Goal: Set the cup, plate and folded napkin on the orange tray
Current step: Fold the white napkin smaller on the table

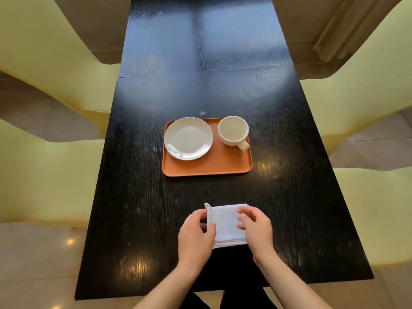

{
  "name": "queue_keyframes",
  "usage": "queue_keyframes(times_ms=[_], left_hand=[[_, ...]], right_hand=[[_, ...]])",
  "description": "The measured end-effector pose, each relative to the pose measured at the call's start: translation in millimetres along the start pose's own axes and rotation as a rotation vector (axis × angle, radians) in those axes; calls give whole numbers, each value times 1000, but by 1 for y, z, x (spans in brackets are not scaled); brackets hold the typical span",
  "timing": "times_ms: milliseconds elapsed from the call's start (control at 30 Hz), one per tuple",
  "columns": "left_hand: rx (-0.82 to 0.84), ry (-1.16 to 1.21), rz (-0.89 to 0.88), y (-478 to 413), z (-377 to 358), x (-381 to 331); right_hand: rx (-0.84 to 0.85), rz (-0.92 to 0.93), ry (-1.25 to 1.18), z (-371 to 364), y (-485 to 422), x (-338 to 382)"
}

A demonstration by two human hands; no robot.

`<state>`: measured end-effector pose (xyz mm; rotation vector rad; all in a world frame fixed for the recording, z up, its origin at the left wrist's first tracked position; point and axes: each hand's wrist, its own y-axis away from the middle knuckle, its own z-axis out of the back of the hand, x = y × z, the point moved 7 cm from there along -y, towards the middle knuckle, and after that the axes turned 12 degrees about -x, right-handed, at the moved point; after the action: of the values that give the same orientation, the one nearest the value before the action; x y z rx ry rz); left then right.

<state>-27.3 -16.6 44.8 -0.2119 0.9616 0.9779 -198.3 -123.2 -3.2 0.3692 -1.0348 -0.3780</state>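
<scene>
Left to right. Plate (188, 138) sits on the left half of the orange tray (207, 168), flat, its rim close to the tray's left and far edges. Probably put far back to leave the near strip free. Cup (233, 130) is on the far-right corner, upright, empty as far as I can see, handle pointing toward the near right. Plate and cup are just beside each other, not touching. So two of three items look done.

Folded napkin (227, 224) is off the tray, on the desk (138, 197) near the front edge, well apart from the tray.

Left hand (196, 235): grip pinching the napkin's left edge, thumb on top, fingers curled under the fold. Right hand (256, 226): fingers resting on the napkin's right side, grip loose, half open, looks like pressing or steadying, not a full hold. Two-hand hold likely keeps the layers from fanning out.

Next, my guess: lift and lay it on the tray's bare near strip.
</scene>
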Motion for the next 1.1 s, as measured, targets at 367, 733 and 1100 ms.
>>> queue_keyframes(times_ms=[367,733,1100], left_hand=[[72,-163,-127,16,-59,-27],[104,-258,-223,24,-104,-45],[147,-213,-178,34,-115,-44]], right_hand=[[49,18,211,15,-30,-10],[132,-17,159,18,-28,-15],[156,78,186,20,-34,-10]])
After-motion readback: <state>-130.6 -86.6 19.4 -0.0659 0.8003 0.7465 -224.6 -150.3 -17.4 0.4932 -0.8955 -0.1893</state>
